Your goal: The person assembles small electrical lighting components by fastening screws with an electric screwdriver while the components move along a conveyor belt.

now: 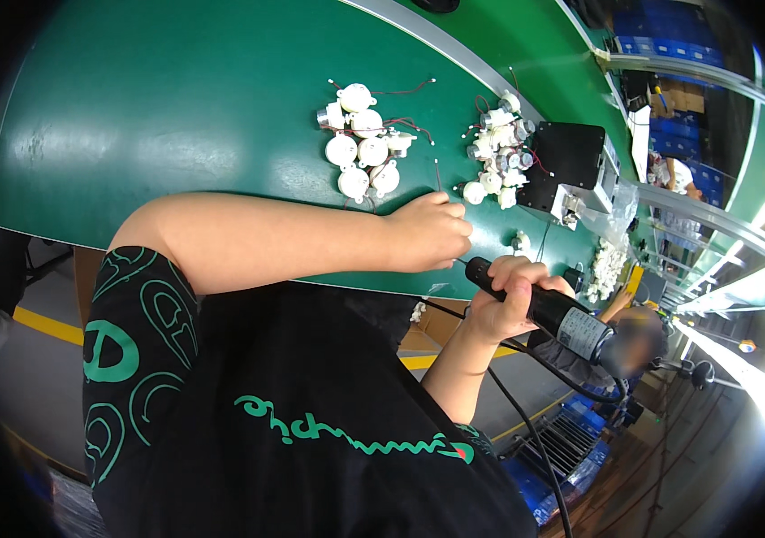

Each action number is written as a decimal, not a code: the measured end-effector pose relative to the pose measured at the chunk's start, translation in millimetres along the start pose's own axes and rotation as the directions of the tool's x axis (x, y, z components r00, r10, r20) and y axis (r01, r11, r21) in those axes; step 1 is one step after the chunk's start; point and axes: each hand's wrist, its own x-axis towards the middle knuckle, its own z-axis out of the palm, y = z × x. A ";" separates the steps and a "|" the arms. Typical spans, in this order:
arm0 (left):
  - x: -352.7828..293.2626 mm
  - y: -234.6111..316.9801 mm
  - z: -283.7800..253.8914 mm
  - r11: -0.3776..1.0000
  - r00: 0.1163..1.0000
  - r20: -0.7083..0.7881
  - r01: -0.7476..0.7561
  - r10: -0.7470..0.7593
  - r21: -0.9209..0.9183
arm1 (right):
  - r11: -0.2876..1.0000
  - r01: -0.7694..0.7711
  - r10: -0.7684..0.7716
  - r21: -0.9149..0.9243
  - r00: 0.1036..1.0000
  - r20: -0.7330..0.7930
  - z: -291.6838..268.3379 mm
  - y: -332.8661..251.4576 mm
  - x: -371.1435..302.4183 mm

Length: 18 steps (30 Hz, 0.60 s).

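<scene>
Right hand (521, 300) wrapped around black electric screwdriver (554, 314), tip end aimed toward left hand (427, 235); black cable (528, 421) runs below. Left hand has fingers curled in, over green surface (176, 117) near its front edge; can't tell what it pinches, contents hidden. Thin wire (437, 176) sticks out past the knuckles. Just beyond left hand, 1 cluster of white round parts (372, 151) with dark red wires (407, 122). To its right, 1 more cluster (501, 136) beside black-topped box (566, 166). 1 loose white part (520, 241) near right hand. Farther right, white pile (609, 267).
</scene>
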 end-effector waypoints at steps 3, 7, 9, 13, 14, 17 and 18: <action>1.8 -0.2 -1.1 1.000 1.000 0.019 -0.002 0.002 0.003 | 1.000 0.000 0.000 -0.029 1.000 0.008 2.2 -2.4 -0.2; 5.7 0.8 -0.8 1.000 0.996 0.084 -0.006 0.006 0.006 | 0.997 0.044 -0.042 -0.060 0.998 0.035 3.8 -4.5 -0.6; 5.6 2.0 0.1 1.000 0.997 0.077 0.012 -0.012 -0.007 | 0.994 0.066 -0.059 -0.089 0.995 0.077 3.1 -4.2 0.6; 4.3 1.6 2.0 1.000 0.995 0.097 0.013 -0.011 -0.021 | 0.992 0.074 -0.070 -0.098 0.996 0.052 1.0 -3.1 2.1; 2.2 0.9 2.7 1.000 0.996 0.086 0.019 -0.017 -0.025 | 0.999 0.026 -0.026 -0.023 1.000 0.013 -5.7 -3.1 3.6; 1.2 1.6 -1.9 1.000 0.997 0.079 0.004 -0.005 0.011 | 0.998 0.005 0.007 0.061 0.982 -0.188 -23.9 -10.7 2.4; 6.2 5.1 -8.1 0.999 0.996 0.092 -0.016 0.011 0.046 | 0.999 0.037 -0.040 -0.020 0.984 -0.173 -36.8 -15.6 1.8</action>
